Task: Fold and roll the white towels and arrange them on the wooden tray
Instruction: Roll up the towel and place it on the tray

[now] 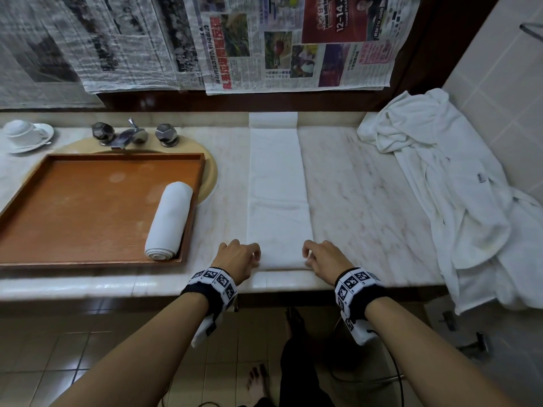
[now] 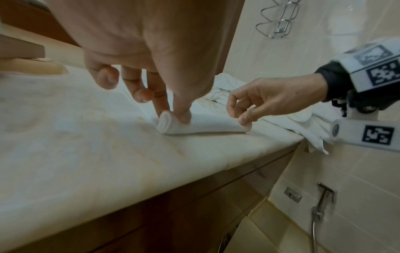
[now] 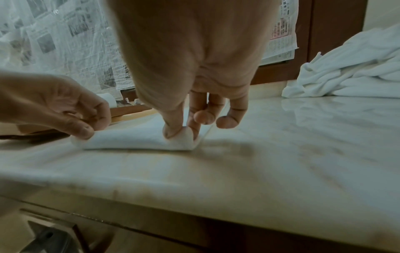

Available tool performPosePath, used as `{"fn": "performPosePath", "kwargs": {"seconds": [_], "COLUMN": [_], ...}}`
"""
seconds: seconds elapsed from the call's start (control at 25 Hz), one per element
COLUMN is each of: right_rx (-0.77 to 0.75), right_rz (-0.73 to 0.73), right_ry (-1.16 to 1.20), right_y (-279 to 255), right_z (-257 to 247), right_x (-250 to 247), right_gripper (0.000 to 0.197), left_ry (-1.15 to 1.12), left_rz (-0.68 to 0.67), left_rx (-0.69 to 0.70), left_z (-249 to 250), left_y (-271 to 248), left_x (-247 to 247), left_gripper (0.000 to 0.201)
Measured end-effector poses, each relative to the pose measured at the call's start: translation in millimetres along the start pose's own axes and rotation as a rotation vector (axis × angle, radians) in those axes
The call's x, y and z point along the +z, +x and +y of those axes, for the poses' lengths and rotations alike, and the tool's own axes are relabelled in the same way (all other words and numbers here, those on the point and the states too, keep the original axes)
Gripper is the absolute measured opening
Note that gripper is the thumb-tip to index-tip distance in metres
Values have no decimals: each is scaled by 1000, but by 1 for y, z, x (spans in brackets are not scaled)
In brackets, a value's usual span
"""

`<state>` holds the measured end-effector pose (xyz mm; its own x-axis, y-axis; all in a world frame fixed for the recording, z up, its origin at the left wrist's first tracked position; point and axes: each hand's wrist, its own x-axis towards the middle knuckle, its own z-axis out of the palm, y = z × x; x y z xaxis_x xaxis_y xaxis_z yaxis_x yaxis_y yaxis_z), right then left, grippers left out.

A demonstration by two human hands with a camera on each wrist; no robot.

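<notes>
Both of my forearms reach out over the front edge of the counter [image 1: 352,183], each wrist wrapped in a black band with checkered markers. At that near edge my left hand [image 1: 239,258] pinches the left corner of the folded towel [image 1: 277,186], thumb and forefinger curled round the first small turn of cloth; the left wrist view shows that turn as a tight little roll under my fingertips [image 2: 184,114]. My right hand [image 1: 324,258] does the same at the right corner, thumb and forefinger closed on the cloth while the other fingers hang curled above it. The towel itself lies as a long narrow white strip running straight away from me across the marble, its far end climbing slightly up the back ledge.

To my left a wooden tray [image 1: 35,183] sits over the sink basin, and one rolled towel [image 1: 169,221] already lies inside it along its right wall. Behind the tray stand the tap [image 1: 129,136] and, at the far left, an upturned cup on a saucer [image 1: 25,133]. A heap of loose white towels [image 1: 458,183] spills over the right end of the counter. Newspaper sheets [image 1: 264,45] cover the wall above.
</notes>
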<state>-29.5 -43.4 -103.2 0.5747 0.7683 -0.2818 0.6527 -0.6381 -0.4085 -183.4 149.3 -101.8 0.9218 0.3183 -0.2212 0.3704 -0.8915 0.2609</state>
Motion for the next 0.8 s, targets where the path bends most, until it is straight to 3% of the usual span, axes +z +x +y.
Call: {"fn": "performPosePath", "kwargs": {"seconds": [0.12, 0.28, 0.44, 0.56, 0.8], "right_rx": [55, 43, -77, -123, -191], "right_rz": [5, 77, 168, 188, 209], "right_ry": [-22, -83, -136, -109, -102], "right_y": [2, 6, 5, -6, -7], "right_z": [-3, -5, -13, -18, -13], "right_x": [-2, 3, 15, 28, 28], "right_gripper": [1, 12, 12, 22, 25], "left_ry": [-57, -101, -115, -61, 21], "left_rz": [7, 9, 77, 92, 19], "left_rx": [-60, -105, -17, 22, 25], "left_z": [2, 9, 11, 12, 16], "left_y": [7, 13, 8, 2, 6], "left_x": [-4, -4, 7, 12, 11], "left_gripper": [12, 10, 13, 21, 25]}}
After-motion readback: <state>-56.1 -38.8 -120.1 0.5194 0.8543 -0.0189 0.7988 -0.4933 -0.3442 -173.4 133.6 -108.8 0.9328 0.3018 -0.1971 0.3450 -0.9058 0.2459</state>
